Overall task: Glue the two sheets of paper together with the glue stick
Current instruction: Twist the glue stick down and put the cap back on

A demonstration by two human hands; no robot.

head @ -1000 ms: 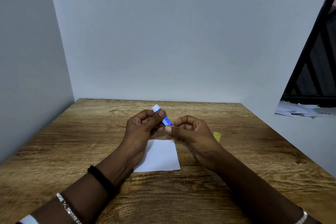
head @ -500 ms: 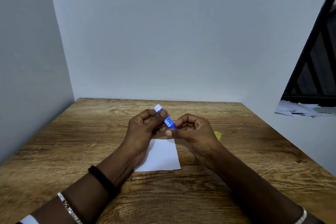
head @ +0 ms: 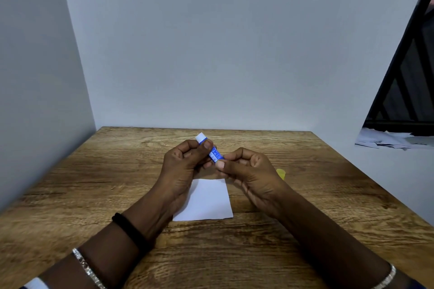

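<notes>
A blue glue stick (head: 215,153) with a white end pointing up and away is held tilted above the table. My left hand (head: 185,164) is closed around its upper part. My right hand (head: 249,171) pinches its lower end between thumb and fingers. Below the hands a white sheet of paper (head: 207,202) lies flat on the wooden table (head: 94,185); I can tell only one sheet, and my left wrist covers its left edge. A small yellow cap (head: 281,173) lies on the table just behind my right hand.
Grey walls close off the table at the left and the back. At the right, past the table's edge, loose white papers (head: 387,139) lie under a dark frame.
Both hands have stayed above the paper with the glue stick. My right fingers have shifted slightly on its lower end, and the stick has barely moved.
</notes>
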